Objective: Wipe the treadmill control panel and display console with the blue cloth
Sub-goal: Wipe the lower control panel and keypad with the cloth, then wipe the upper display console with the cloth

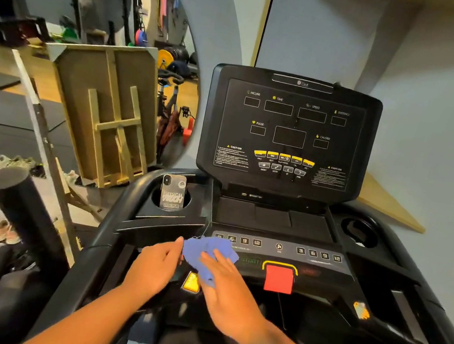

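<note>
My right hand (226,287) lies flat on the cloth (208,251), fingers straight, at the panel's (324,267) left end. My left hand (157,265) pinches its edge. Risk, I'd say: sweeping right could press START or knock the red key (279,279). Console (287,134) looks untouched.

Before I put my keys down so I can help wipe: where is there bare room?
The right cup holder looks bare, as does the flat tray under the display console. The left cup holder holds a phone. Both hands and the blue cloth crowd the button strip's left end.
</note>
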{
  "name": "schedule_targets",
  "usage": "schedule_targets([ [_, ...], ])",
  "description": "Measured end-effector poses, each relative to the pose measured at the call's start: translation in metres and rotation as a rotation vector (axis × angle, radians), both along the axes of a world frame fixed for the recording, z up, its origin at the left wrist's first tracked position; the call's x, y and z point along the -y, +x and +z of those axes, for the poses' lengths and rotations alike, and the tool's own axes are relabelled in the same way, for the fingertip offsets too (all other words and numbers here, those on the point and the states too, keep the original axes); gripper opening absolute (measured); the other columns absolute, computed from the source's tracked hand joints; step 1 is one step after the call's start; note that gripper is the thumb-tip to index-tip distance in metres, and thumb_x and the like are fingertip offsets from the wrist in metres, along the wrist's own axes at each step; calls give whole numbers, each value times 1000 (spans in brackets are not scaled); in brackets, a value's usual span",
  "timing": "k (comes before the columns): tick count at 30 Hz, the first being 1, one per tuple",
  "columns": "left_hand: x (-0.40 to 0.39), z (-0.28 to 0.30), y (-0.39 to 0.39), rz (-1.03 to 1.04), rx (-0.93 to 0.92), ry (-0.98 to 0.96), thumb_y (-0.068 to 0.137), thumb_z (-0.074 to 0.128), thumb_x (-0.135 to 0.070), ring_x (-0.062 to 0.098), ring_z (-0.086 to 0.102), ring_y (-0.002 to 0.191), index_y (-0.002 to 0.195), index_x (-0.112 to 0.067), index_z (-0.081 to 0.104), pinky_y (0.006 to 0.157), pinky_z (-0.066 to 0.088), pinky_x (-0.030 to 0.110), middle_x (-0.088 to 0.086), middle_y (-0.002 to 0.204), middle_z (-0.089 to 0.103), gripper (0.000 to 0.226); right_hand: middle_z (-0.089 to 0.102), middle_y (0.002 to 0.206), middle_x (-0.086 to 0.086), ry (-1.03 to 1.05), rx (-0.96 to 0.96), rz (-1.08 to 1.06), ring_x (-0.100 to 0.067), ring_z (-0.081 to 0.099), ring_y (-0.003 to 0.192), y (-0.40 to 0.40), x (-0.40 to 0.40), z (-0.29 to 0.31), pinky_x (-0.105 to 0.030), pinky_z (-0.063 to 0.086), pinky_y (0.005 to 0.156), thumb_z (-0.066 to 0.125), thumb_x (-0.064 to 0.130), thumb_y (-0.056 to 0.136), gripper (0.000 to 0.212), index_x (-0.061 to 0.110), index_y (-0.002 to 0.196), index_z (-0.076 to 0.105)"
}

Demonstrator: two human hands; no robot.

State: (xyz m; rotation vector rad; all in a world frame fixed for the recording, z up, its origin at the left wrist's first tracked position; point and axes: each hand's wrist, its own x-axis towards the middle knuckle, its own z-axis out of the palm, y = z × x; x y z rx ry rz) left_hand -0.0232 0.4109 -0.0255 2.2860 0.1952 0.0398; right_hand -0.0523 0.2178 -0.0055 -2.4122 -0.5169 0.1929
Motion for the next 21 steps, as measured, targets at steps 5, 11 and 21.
schedule_targets([
  [5, 4, 31, 41, -12, 146, -7, 102, 36, -50, 12, 63, 68, 65, -20, 62, 74, 52, 36, -4, 66, 67, 55, 71, 83, -16, 563, -395, -473, -28, 68, 71, 17, 11, 47, -34, 55, 64, 47, 37, 104, 34, 9, 112, 66],
  [11, 25, 56, 104, -10, 145, 31, 101, 44, -46, 18, 60, 68, 75, -18, 61, 67, 45, 35, 0, 66, 64, 42, 74, 103, -18, 1203, -478, -748, -38, 70, 96, 64, 64, 92, -54, 54, 93, 65, 29, 94, 27, 5, 107, 68],
  [21, 65, 61, 196, 391, 212, -410, 101, 53, -24, 21, 55, 71, 103, -6, 44, 65, 34, 33, 1, 74, 55, 20, 60, 69, 0, 1108, -70, -719, -15, 57, 56, 209, 147, 188, -20, 44, 46, 65, 46, 92, 26, 20, 86, 62],
])
